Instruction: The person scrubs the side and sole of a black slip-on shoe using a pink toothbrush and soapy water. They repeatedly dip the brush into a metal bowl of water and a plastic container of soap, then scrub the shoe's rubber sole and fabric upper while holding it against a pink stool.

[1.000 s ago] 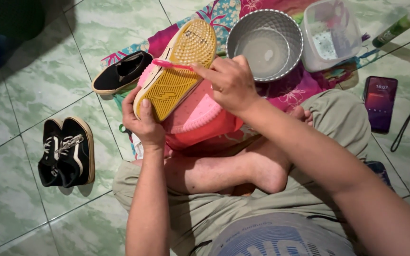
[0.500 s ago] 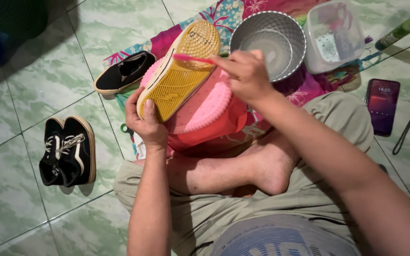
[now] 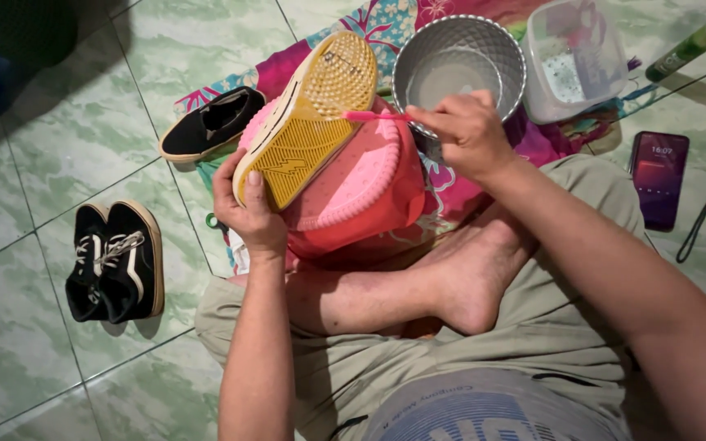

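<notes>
Gripped at the heel by the left hand (image 3: 248, 214), a shoe (image 3: 308, 118) lies sole up over a pink basin (image 3: 361, 196). Right hand (image 3: 467, 135) pinches a pink brush (image 3: 373, 116), its head on the yellow sole. Beside: metal bowl (image 3: 496, 45), clear tub (image 3: 574, 57), phone (image 3: 658, 180), black shoes (image 3: 116, 261).

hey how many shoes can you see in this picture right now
4, maybe 5. One sole-up shoe in the left hand; one black slip-on beside it; a laced black pair on the tiles at left. A dark shape at the right edge might be another.
</notes>
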